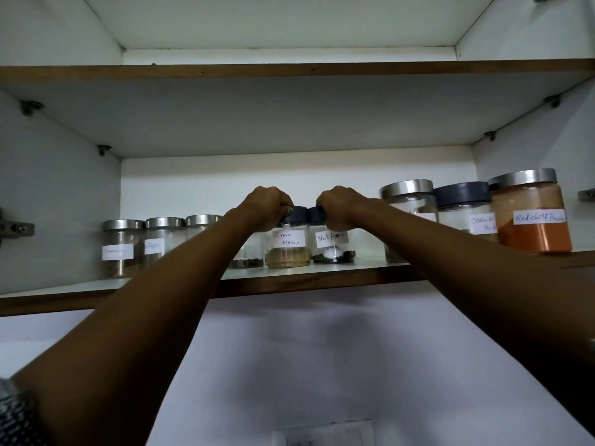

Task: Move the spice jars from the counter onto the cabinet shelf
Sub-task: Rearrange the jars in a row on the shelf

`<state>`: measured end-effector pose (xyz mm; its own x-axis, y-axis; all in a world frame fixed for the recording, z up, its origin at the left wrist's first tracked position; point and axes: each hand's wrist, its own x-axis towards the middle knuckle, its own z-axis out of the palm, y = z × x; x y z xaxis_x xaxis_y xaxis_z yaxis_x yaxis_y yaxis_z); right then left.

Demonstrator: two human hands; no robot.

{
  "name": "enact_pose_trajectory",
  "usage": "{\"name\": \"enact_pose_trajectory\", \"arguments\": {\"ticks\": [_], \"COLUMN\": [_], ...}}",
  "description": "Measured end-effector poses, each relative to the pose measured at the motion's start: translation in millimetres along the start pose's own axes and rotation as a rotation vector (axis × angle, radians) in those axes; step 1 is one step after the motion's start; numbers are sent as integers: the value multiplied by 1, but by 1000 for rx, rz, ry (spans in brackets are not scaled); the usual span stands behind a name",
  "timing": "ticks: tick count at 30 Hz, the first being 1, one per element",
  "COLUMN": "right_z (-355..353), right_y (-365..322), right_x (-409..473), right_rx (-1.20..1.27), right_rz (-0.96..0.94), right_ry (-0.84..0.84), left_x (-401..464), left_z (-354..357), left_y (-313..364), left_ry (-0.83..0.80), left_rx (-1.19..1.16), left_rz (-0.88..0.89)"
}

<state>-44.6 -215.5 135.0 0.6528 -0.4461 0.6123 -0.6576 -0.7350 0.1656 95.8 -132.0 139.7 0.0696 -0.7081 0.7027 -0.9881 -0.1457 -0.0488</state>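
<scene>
Both my arms reach up to the lower cabinet shelf (322,278). My left hand (269,206) grips the dark lid of a glass jar labelled Garam Masala (288,249), which holds tan powder and stands on the shelf. Next to it, my right hand (343,206) grips the dark lid of a jar labelled Black Pepper (333,247), also standing on the shelf. The two jars stand side by side near the shelf's front edge, almost touching.
Three steel-lidded jars (122,247) line the shelf at the left. At the right stand a steel-lidded jar (409,201), a dark-lidded Coriander jar (467,210) and a large Red Chilli Powder jar (533,217). An upper shelf (289,70) hangs above; a white wall lies below.
</scene>
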Motion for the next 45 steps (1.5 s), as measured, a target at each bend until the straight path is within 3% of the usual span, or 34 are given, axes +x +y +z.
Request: {"name": "enact_pose_trajectory", "arguments": {"ticks": [22,34,41,45], "right_z": [43,58,61,52], "right_y": [0,2,-4,-6], "right_x": [37,36,34,25], "right_rx": [12,4,-255,-380], "right_rz": [1,-20,24,-21], "right_ry": [-40,-3,27,106], "left_x": [27,25,24,12], "left_z": [38,55,48,34], "left_y": [-27,-35,-32,-25], "left_ry": [-168,-262,-291,-197], "left_rx": [41,182,198,142], "left_rz": [-77,-114,-110,-43]}}
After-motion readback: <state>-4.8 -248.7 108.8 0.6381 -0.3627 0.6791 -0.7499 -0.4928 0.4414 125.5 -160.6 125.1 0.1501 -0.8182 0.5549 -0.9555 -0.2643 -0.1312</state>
